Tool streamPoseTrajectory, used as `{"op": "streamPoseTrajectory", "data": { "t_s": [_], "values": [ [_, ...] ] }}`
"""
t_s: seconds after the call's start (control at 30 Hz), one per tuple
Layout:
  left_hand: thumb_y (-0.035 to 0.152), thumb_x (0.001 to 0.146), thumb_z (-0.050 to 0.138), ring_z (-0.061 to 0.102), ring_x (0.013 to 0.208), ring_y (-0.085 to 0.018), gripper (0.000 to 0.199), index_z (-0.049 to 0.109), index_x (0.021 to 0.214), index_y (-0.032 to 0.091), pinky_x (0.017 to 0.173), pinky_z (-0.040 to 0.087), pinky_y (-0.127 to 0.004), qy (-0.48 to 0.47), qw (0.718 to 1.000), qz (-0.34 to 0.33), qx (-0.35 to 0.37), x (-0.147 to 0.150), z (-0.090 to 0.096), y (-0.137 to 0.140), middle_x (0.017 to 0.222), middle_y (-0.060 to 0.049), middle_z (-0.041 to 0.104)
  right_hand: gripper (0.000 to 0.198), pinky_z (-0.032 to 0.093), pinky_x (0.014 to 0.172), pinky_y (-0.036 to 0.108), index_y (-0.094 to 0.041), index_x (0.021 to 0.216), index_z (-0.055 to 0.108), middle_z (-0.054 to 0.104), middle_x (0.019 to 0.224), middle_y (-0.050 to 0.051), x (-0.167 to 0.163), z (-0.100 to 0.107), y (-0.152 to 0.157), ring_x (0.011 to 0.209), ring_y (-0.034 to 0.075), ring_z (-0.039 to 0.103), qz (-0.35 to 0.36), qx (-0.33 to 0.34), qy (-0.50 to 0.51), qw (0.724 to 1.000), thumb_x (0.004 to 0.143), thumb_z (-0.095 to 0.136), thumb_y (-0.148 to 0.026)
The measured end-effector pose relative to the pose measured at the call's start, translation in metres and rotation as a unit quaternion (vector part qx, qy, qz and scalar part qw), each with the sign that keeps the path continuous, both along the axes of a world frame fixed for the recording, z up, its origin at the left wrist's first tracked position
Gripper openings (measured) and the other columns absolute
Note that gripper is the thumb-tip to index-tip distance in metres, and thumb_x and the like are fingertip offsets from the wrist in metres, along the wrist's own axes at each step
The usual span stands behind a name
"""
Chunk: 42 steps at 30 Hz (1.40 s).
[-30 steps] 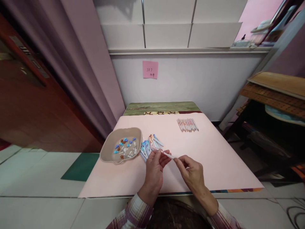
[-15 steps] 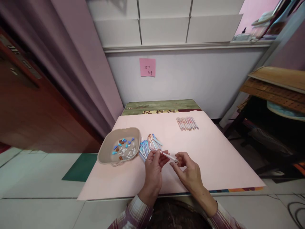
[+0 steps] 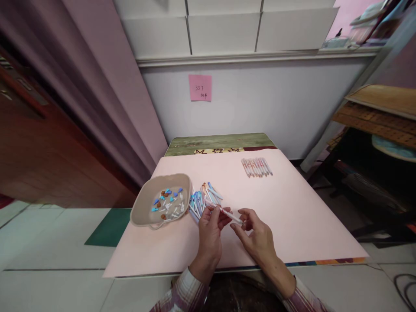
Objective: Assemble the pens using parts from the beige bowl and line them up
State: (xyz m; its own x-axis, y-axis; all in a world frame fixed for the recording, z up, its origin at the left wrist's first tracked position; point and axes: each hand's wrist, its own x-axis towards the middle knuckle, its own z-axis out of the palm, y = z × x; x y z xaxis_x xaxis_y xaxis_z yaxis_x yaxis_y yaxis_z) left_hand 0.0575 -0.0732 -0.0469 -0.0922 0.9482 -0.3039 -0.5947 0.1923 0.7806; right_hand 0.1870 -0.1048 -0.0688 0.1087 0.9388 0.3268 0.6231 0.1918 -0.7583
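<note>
A white pen (image 3: 231, 215) with red marking is being held aslant above the near middle of the pink table cover (image 3: 302, 216). It is being gripped by the left hand (image 3: 210, 232), whose thumb and fingers are being kept closed around it. The right hand (image 3: 256, 234) is being held partly open at the pen's lower end, thumb and forefinger parted; whether the pen is being touched by it cannot be told.

Completed share: a row of similar pens (image 3: 256, 167) is being kept side by side at the far right and is being judged finished. Outstanding share: a loose pile of blue, white and orange-brown pen-like sticks (image 3: 196, 201) is being judged untreated; its count cannot be established. Partial progress is accordingly being recorded.

Surroundings: small blue, brown and white parts (image 3: 167, 207) are being contained in a beige tray (image 3: 138, 216), left of the pile. The near edge of the pile is being obscured by the left hand. No obstruction is being noted between the right hand and the row. A pink note (image 3: 200, 88) is being displayed on the wall.
</note>
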Motion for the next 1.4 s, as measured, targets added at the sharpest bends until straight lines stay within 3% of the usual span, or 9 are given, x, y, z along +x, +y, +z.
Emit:
{"op": "streamPoseTrajectory", "data": {
  "t_s": [0.13, 0.27, 0.4, 0.57, 0.7, 0.9, 1.03, 1.17, 1.4],
  "values": [
    [0.039, 0.07, 0.075, 0.069, 0.072, -0.018, 0.033, 0.056, 0.084, 0.016, 0.073, 0.054, -0.034, 0.011, 1.0, -0.003, -0.009, 0.002, -0.001, 0.003, 0.077, -0.006, 0.072, 0.03, 0.043, 0.055, 0.021, -0.022, 0.079, 0.064, 0.064, 0.063, -0.001, 0.0, -0.003, 0.002, 0.055, 0.013, 0.059, 0.015, -0.026, -0.013, 0.999, 0.095, 0.047, -0.041],
    [0.037, 0.068, 0.076, 0.07, 0.074, -0.02, 0.034, 0.057, 0.086, 0.016, 0.073, 0.054, -0.034, 0.011, 1.0, -0.004, -0.012, 0.002, -0.002, 0.007, 0.076, -0.005, 0.072, 0.026, 0.045, 0.058, 0.022, -0.021, 0.096, 0.065, 0.067, 0.075, 0.001, 0.0, -0.007, 0.005, 0.06, 0.014, 0.062, 0.0, -0.003, -0.018, 1.0, 0.089, 0.056, -0.044],
    [0.037, 0.07, 0.075, 0.07, 0.073, -0.019, 0.032, 0.058, 0.087, 0.016, 0.074, 0.055, -0.034, 0.026, 1.0, -0.006, -0.006, 0.002, -0.008, 0.011, 0.076, -0.005, 0.071, 0.03, 0.041, 0.053, 0.021, -0.021, 0.077, 0.065, 0.064, 0.064, 0.0, -0.001, -0.01, 0.008, 0.055, 0.013, 0.058, 0.011, -0.01, -0.044, 0.999, 0.093, 0.05, -0.041],
    [0.037, 0.073, 0.073, 0.07, 0.074, -0.018, 0.031, 0.058, 0.092, 0.016, 0.073, 0.056, -0.032, 0.059, 0.998, -0.008, -0.002, 0.0, -0.017, 0.016, 0.078, -0.006, 0.072, 0.023, 0.044, 0.056, 0.022, -0.021, 0.094, 0.066, 0.067, 0.073, 0.001, -0.004, -0.012, 0.012, 0.059, 0.013, 0.061, 0.01, -0.009, -0.038, 0.999, 0.088, 0.058, -0.041],
    [0.039, 0.071, 0.074, 0.071, 0.075, -0.02, 0.032, 0.06, 0.09, 0.016, 0.072, 0.056, -0.032, 0.085, 0.996, -0.012, 0.002, -0.003, -0.024, 0.02, 0.078, -0.006, 0.072, 0.019, 0.042, 0.054, 0.021, -0.022, 0.078, 0.065, 0.065, 0.066, -0.001, -0.005, -0.013, 0.014, 0.055, 0.012, 0.06, 0.011, -0.01, -0.042, 0.999, 0.088, 0.057, -0.036],
    [0.039, 0.071, 0.075, 0.07, 0.069, -0.018, 0.033, 0.063, 0.091, 0.016, 0.069, 0.055, -0.03, 0.117, 0.993, -0.015, 0.01, -0.005, -0.026, 0.023, 0.074, -0.004, 0.071, 0.017, 0.042, 0.054, 0.021, -0.023, 0.086, 0.069, 0.069, 0.072, 0.0, -0.01, -0.011, 0.014, 0.059, 0.013, 0.062, 0.045, -0.034, -0.03, 0.998, 0.089, 0.055, -0.032],
    [0.04, 0.073, 0.073, 0.07, 0.079, -0.021, 0.035, 0.065, 0.099, 0.017, 0.074, 0.055, -0.031, 0.153, 0.987, -0.04, 0.032, -0.007, -0.024, 0.023, 0.09, -0.009, 0.073, 0.009, 0.042, 0.052, 0.02, -0.023, 0.084, 0.066, 0.067, 0.065, -0.002, -0.006, -0.009, 0.018, 0.055, 0.012, 0.061, 0.033, -0.051, -0.018, 0.998, 0.083, 0.06, -0.029],
    [0.036, 0.074, 0.074, 0.066, 0.089, -0.021, 0.046, 0.063, 0.117, 0.023, 0.078, 0.052, -0.029, 0.245, 0.964, -0.031, 0.094, -0.008, -0.031, 0.016, 0.111, -0.011, 0.069, 0.012, 0.038, 0.053, 0.023, -0.023, 0.075, 0.065, 0.067, 0.061, -0.003, 0.021, -0.001, 0.058, 0.053, 0.014, 0.061, -0.037, -0.07, -0.099, 0.992, 0.082, 0.059, -0.031],
    [0.032, 0.073, 0.075, 0.065, 0.082, -0.023, 0.018, 0.076, 0.09, 0.027, 0.081, 0.05, -0.029, 0.333, 0.923, -0.11, 0.159, -0.005, -0.056, 0.005, 0.089, -0.008, 0.073, 0.02, 0.038, 0.064, 0.027, -0.02, 0.086, 0.072, 0.074, 0.081, 0.008, 0.056, 0.0, 0.184, 0.08, 0.021, 0.067, -0.169, -0.191, -0.249, 0.934, 0.083, 0.055, -0.031]
  ]
}}
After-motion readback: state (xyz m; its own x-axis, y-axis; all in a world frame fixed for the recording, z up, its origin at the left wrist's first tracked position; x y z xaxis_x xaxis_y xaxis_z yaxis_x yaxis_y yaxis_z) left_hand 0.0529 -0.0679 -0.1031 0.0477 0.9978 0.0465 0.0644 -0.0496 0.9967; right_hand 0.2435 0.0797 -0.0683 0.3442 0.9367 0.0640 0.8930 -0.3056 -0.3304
